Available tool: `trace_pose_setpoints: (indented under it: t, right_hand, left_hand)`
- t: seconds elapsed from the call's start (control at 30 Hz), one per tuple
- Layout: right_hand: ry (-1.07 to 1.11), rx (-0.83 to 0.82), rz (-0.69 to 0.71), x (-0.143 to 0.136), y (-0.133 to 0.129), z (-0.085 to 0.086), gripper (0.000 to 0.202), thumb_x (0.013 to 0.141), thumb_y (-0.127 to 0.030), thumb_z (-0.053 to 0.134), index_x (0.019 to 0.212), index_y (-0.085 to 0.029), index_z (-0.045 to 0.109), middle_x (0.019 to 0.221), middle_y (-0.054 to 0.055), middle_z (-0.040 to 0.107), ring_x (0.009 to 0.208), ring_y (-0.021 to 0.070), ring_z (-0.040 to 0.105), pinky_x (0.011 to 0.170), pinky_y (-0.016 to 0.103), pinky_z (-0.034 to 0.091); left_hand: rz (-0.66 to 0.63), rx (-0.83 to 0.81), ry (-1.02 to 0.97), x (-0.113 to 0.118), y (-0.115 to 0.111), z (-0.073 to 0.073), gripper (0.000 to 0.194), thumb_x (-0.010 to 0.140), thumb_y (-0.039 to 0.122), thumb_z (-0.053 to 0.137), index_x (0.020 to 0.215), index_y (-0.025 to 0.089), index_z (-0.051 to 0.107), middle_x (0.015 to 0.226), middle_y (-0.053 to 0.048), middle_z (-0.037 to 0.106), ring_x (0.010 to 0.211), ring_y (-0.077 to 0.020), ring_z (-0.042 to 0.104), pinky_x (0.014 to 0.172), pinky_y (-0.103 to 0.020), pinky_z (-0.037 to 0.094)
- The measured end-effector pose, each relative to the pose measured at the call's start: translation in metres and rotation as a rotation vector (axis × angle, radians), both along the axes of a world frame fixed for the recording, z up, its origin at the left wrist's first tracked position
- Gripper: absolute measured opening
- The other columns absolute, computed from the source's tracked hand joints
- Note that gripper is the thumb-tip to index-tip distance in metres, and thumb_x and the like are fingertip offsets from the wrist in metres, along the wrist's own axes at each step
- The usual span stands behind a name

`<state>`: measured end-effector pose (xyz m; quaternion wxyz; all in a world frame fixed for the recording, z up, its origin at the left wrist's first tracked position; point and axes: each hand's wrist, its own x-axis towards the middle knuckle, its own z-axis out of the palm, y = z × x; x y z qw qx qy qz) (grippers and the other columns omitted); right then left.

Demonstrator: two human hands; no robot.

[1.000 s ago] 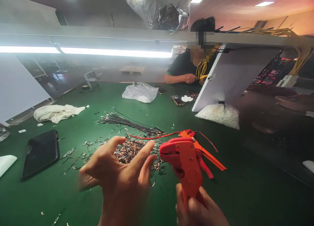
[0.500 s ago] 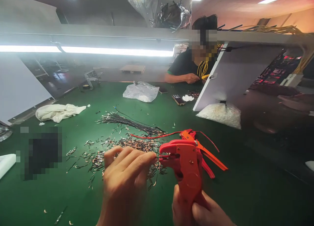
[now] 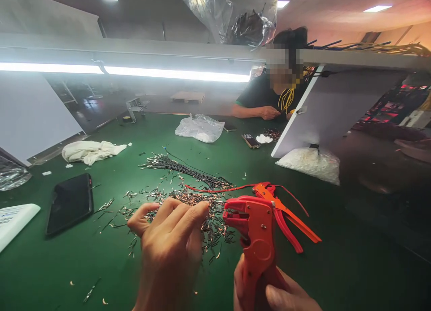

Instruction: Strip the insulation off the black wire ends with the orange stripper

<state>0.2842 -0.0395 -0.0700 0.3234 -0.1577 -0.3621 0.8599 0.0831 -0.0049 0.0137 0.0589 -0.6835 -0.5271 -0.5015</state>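
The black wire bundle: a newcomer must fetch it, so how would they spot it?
On the green table, find the scrap heap beyond the left hand. Just past it lies the black wire bundle, its long strands side by side, unlike the short, scattered scraps.

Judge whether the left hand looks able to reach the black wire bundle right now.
Probably yes: the black wire bundle lies just beyond the left hand, with only low scraps and a thin red wire between them. Whether that hand holds anything is unclear.
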Motion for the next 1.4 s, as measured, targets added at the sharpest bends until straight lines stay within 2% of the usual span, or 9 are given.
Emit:
trace_pose_setpoints:
  t: [0.17, 0.27, 0.33, 0.47, 0.73, 1.0, 1.2, 1.27, 1.4]
  right_hand:
    - [0.103, -0.055, -0.117, -0.006, -0.001, 0.009, 0.032, 0.090, -0.042, 0.065, 0.105, -0.015, 0.059, 0.083, 0.006, 0.066, 0.076, 0.0179, 0.066, 0.075, 0.035, 0.049]
    - [0.150, -0.125, -0.176, -0.010, -0.002, 0.010, 0.031, 0.090, -0.040, 0.063, 0.106, -0.013, 0.060, 0.082, 0.007, 0.067, 0.074, 0.0192, 0.068, 0.071, 0.035, 0.051]
    - [0.142, -0.113, -0.227, -0.011, -0.002, 0.012, 0.032, 0.089, -0.040, 0.061, 0.103, -0.011, 0.062, 0.079, 0.008, 0.067, 0.070, 0.0206, 0.067, 0.068, 0.036, 0.051]
    - [0.106, -0.061, -0.287, -0.009, 0.001, 0.021, 0.032, 0.087, -0.039, 0.058, 0.098, -0.010, 0.063, 0.075, 0.009, 0.066, 0.065, 0.0225, 0.065, 0.065, 0.040, 0.052]
    - [0.053, 0.004, -0.321, -0.007, 0.000, 0.023, 0.028, 0.089, -0.036, 0.062, 0.104, -0.013, 0.062, 0.081, 0.008, 0.065, 0.073, 0.0226, 0.064, 0.072, 0.041, 0.050]
    - [0.045, 0.080, -0.364, -0.004, -0.001, 0.024, 0.024, 0.091, -0.033, 0.058, 0.107, -0.016, 0.063, 0.081, 0.006, 0.066, 0.073, 0.0210, 0.064, 0.074, 0.038, 0.047]
    - [0.026, 0.067, -0.276, -0.003, -0.002, 0.027, 0.025, 0.092, -0.036, 0.058, 0.110, -0.020, 0.063, 0.084, 0.006, 0.067, 0.075, 0.0218, 0.065, 0.077, 0.039, 0.047]
    - [0.001, 0.124, -0.387, -0.002, 0.000, 0.028, 0.025, 0.092, -0.035, 0.059, 0.113, -0.022, 0.063, 0.091, 0.005, 0.069, 0.077, 0.0208, 0.065, 0.079, 0.039, 0.048]
    - [-0.206, 0.282, -0.763, 0.006, 0.011, 0.031, 0.019, 0.092, -0.025, 0.063, 0.111, -0.028, 0.062, 0.099, 0.001, 0.067, 0.082, 0.0170, 0.062, 0.082, 0.035, 0.050]
  left_hand:
    - [0.026, 0.015, 0.023, 0.007, -0.007, -0.006, 0.019, 0.082, 0.014, 0.068, 0.093, 0.026, 0.077, 0.066, 0.001, 0.073, 0.058, -0.0169, 0.061, 0.075, -0.033, 0.037]
    - [0.019, -0.018, 0.043, 0.020, -0.013, -0.011, 0.018, 0.083, 0.014, 0.067, 0.098, 0.018, 0.076, 0.070, -0.002, 0.075, 0.055, -0.0146, 0.063, 0.057, -0.027, 0.038]
    - [0.023, -0.014, 0.080, 0.027, -0.017, -0.014, 0.016, 0.083, 0.014, 0.068, 0.097, 0.019, 0.075, 0.069, 0.000, 0.075, 0.051, -0.0121, 0.062, 0.053, -0.026, 0.038]
    - [-0.028, 0.013, 0.180, 0.034, -0.020, -0.014, 0.013, 0.086, 0.014, 0.066, 0.095, 0.021, 0.072, 0.071, 0.004, 0.075, 0.050, -0.0103, 0.062, 0.051, -0.026, 0.037]
    - [0.081, -0.006, 0.277, 0.036, -0.021, -0.007, 0.007, 0.089, 0.020, 0.064, 0.085, 0.022, 0.070, 0.059, 0.006, 0.062, 0.055, -0.0148, 0.056, 0.056, -0.031, 0.034]
    - [-0.042, -0.011, 0.354, 0.039, -0.018, -0.016, 0.015, 0.095, 0.022, 0.056, 0.085, 0.021, 0.067, 0.058, 0.005, 0.060, 0.052, -0.0146, 0.054, 0.053, -0.030, 0.033]
    - [-0.066, -0.031, 0.275, 0.040, -0.020, -0.016, 0.012, 0.095, 0.021, 0.057, 0.087, 0.020, 0.065, 0.063, 0.004, 0.065, 0.054, -0.0136, 0.060, 0.053, -0.029, 0.035]
    - [-0.067, -0.026, 0.270, 0.038, -0.021, -0.016, 0.009, 0.094, 0.020, 0.058, 0.088, 0.020, 0.065, 0.062, 0.004, 0.065, 0.052, -0.0128, 0.059, 0.052, -0.028, 0.035]
    - [-0.108, -0.034, 0.308, 0.038, -0.021, -0.018, 0.009, 0.090, 0.014, 0.061, 0.087, 0.021, 0.065, 0.059, 0.007, 0.060, 0.049, -0.0113, 0.054, 0.050, -0.028, 0.034]
